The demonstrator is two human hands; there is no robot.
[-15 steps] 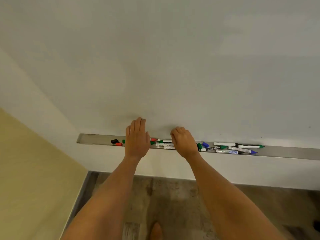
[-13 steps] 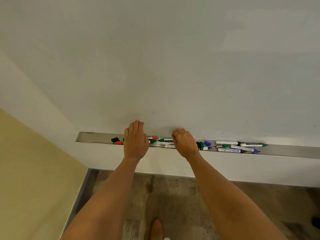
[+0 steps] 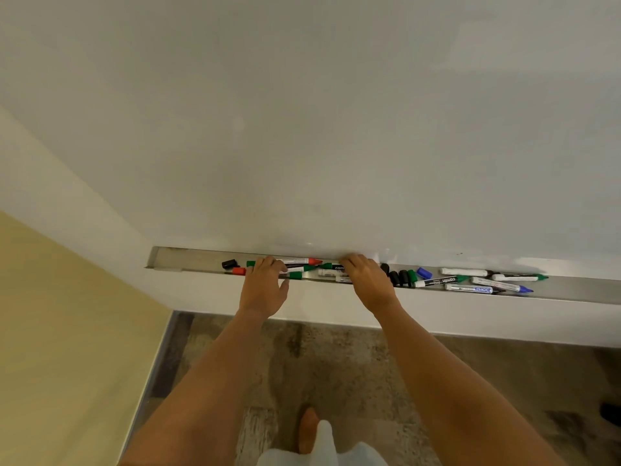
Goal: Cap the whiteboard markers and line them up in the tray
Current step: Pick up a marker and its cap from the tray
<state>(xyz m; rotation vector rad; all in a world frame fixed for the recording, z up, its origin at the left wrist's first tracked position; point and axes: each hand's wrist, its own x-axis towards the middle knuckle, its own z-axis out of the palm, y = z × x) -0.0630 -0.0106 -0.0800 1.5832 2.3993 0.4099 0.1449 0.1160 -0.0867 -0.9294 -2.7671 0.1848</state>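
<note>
Markers (image 3: 336,270) scattered along the metal tray (image 3: 188,260) under the whiteboard (image 3: 336,112), long axes mostly along the tray's run, left to right, a few crossed. Between the wrists: a red-tipped marker (image 3: 299,261) at the back, a green-ended one (image 3: 297,275) at the front lip, a white barrel (image 3: 331,273) beside them. Loose caps nearby: black cap (image 3: 229,264) and red cap (image 3: 239,271) just left of the left hand (image 3: 263,287), a cluster of black, green and blue caps (image 3: 405,276) just right of the right hand (image 3: 368,280). More markers further right (image 3: 487,280), well apart from both. Left hand over the tray, fingers curled down onto the left end of the middle group; whether already pinching one, cannot tell. Right hand likewise, fingers bent into the tray over the right end, grip hidden. Likely next: lift one barrel lengthwise, fetch a matching cap from whichever side lies nearer.
</note>
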